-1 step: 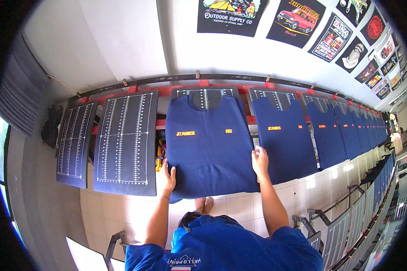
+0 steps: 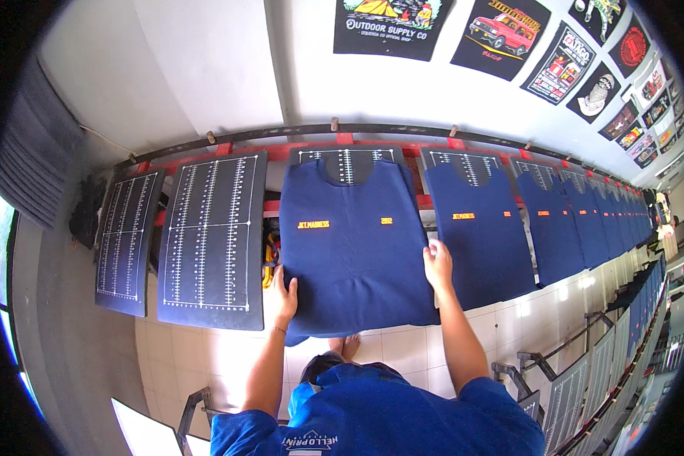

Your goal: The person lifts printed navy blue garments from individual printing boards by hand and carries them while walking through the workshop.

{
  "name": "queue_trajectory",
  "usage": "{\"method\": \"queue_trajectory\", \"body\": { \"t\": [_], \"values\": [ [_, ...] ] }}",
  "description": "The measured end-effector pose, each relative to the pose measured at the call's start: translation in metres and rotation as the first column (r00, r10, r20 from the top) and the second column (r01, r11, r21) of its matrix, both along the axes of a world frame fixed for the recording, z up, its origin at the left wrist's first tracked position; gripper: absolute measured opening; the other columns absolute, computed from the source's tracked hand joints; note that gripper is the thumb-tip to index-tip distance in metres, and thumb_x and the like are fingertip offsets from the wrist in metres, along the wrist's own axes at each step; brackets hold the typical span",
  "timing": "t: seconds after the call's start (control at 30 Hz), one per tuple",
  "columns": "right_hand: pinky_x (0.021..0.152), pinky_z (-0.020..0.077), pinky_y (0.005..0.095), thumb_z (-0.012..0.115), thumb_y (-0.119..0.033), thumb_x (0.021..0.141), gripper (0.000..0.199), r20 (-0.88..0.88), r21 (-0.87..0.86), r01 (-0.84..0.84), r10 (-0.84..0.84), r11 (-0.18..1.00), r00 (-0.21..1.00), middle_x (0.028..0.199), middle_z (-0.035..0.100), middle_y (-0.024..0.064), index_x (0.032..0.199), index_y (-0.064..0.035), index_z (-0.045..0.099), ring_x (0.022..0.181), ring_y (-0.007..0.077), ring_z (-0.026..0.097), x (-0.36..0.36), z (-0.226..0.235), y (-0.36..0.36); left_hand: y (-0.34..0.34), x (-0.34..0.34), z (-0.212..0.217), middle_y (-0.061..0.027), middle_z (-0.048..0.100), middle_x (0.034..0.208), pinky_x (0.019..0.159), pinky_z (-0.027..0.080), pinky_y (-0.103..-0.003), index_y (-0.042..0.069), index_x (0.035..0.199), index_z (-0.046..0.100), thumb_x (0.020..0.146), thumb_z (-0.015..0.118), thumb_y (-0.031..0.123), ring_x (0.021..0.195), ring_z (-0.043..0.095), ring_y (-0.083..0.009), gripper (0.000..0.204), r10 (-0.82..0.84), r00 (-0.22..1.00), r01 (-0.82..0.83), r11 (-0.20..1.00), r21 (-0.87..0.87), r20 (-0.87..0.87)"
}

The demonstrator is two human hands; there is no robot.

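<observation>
A navy blue shirt (image 2: 349,258) with small orange print on both sides of its chest is drawn over a black printing board (image 2: 347,156), whose white-marked top shows in the neck opening. On the shirt's lower left edge, my left hand (image 2: 285,295) has its fingers closed at the cloth, with the thumb raised along the side. My right hand (image 2: 438,266) is curled at the lower right edge, knuckles up. The fingertips of both hands are partly hidden. Below my hands the hem hangs a little loose and wrinkled.
Two bare black boards with white rulers, the nearer one (image 2: 209,235) beside the shirt, stand at left. To the right, more navy shirts (image 2: 479,235) lie on a long row of boards. A red and black rail (image 2: 281,135) runs behind. Metal arms (image 2: 539,361) stick out at lower right.
The hem of the shirt sits slightly lower, toward me, and both hands stay at its side edges. The whole view has shifted a touch.
</observation>
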State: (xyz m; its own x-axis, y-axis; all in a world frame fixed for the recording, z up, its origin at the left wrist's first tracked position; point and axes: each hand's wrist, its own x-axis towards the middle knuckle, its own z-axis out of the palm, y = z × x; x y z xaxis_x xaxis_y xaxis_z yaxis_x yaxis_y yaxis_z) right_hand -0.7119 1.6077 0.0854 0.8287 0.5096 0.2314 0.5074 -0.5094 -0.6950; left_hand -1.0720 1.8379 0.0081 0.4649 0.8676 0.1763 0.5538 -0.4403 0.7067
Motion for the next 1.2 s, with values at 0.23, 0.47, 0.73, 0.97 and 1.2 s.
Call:
{"method": "queue_trajectory", "body": {
  "t": [0.23,0.47,0.73,0.97,1.2],
  "values": [
    [0.079,0.0507,0.0397,0.067,-0.023,0.082,0.039,0.153,-0.126,-0.043,0.062,0.991,0.986,0.103,0.065,0.0168,0.112,-0.0008,0.057,0.088,0.0298,0.066,0.101,-0.017,0.113,0.125,0.11,0.051,-0.0244,0.049,0.127,0.102,0.037,-0.043,-0.004,0.127,0.046,0.087,0.056,0.013,0.12,0.046,-0.0403,0.045,-0.08,0.993,0.067,0.988,0.14,0.09],
    [0.081,0.0484,0.0423,0.066,-0.022,0.081,0.032,-0.068,-0.393,-0.092,0.071,0.915,0.995,0.099,0.065,0.0199,0.104,-0.0012,0.058,0.098,0.0351,0.061,0.147,-0.012,0.194,0.236,0.214,0.059,-0.019,0.057,0.113,0.092,0.045,-0.043,0.003,0.116,0.053,0.081,0.065,0.02,0.109,0.054,-0.0348,0.041,-0.042,0.962,0.091,0.981,0.172,-0.27],
    [0.078,0.0477,0.0413,0.062,-0.018,0.082,0.024,-0.169,-0.242,-0.141,0.102,0.96,0.98,0.09,0.064,0.02,0.095,0.0001,0.053,0.092,0.034,0.061,0.156,-0.022,0.205,0.247,0.224,0.069,-0.0138,0.062,0.089,0.075,0.049,-0.043,0.006,0.092,0.056,0.078,0.069,0.016,0.088,0.061,-0.0329,0.021,-0.08,0.948,0.181,0.932,0.316,-0.307],
    [0.086,0.0471,0.0333,0.07,-0.012,0.078,0.04,-0.866,0.168,-0.116,0.203,0.979,0.458,0.106,0.065,0.0113,0.115,0.0018,0.059,0.094,0.0197,0.062,0.18,-0.004,0.197,0.275,0.206,0.061,-0.0145,0.06,0.074,0.066,0.045,-0.036,-0.002,0.089,0.055,0.077,0.072,0.02,0.068,0.058,-0.0281,0.03,-0.296,0.955,0.291,0.921,-0.259,0.02],
    [0.08,0.0486,0.0289,0.067,-0.008,0.083,0.027,-0.666,0.351,-0.054,0.29,0.935,0.687,0.099,0.066,0.006,0.108,-0.0004,0.061,0.087,0.0137,0.061,0.176,0.002,0.196,0.259,0.214,0.104,-0.0149,0.061,0.075,0.067,0.046,-0.034,-0.001,0.09,0.056,0.083,0.067,0.017,0.07,0.058,-0.0214,0.023,-0.229,0.971,0.237,0.953,-0.191,0.068]
  ]
}}
